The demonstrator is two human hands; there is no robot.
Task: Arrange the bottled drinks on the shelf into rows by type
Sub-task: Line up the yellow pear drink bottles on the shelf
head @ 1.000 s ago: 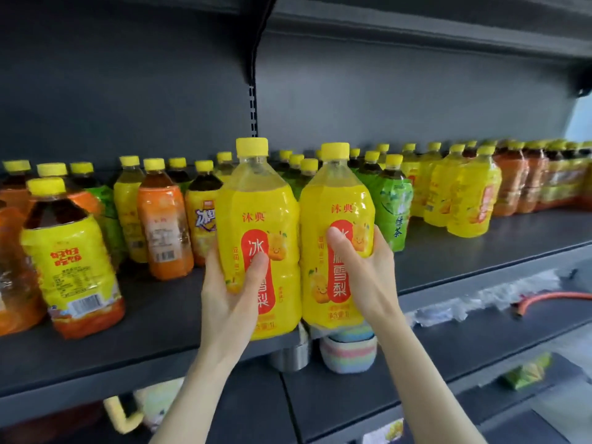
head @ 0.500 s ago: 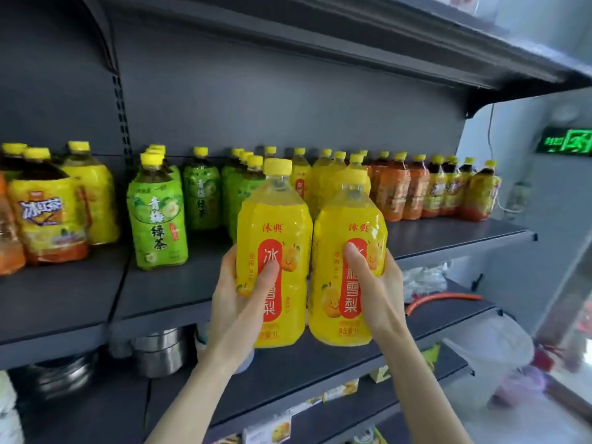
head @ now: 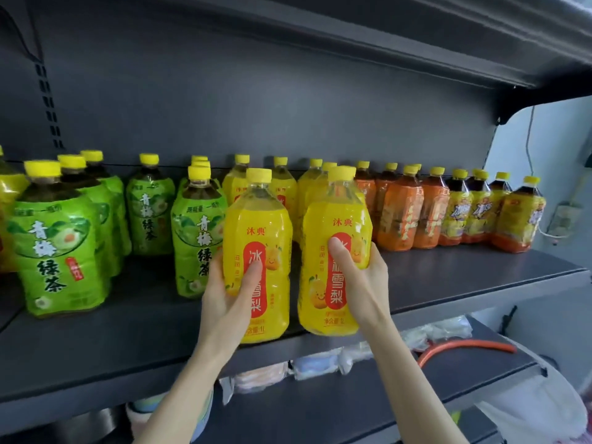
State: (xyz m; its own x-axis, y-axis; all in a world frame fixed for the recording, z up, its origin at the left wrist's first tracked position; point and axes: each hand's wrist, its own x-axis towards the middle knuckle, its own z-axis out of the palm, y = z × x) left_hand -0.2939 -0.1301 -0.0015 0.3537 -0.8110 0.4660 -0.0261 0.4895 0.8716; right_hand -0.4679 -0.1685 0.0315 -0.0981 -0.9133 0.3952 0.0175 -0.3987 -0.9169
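Note:
I hold two yellow pear-drink bottles with red labels at the front edge of the dark shelf (head: pixel 464 283). My left hand (head: pixel 229 302) grips the left yellow bottle (head: pixel 258 225). My right hand (head: pixel 358 280) grips the right yellow bottle (head: pixel 336 216). Both stand upright, close to the shelf surface. Behind them stands a row of the same yellow bottles (head: pixel 283 187). Green tea bottles (head: pixel 57 238) stand to the left, orange-labelled bottles (head: pixel 400 216) and yellow-purple labelled tea bottles (head: pixel 515 219) to the right.
The upper shelf (head: pixel 416 43) hangs above the bottle caps. Below the bottle shelf, a lower shelf holds packaged cloths (head: pixel 320 363) and an orange hose (head: pixel 464 346). A white bag (head: pixel 528 408) sits at the lower right. Bare shelf lies in front of the orange bottles.
The view has swung right along the shelf. Both hands carried the two yellow bottles rightward, from the mixed bottles to in front of the yellow row, and closer to the shelf.

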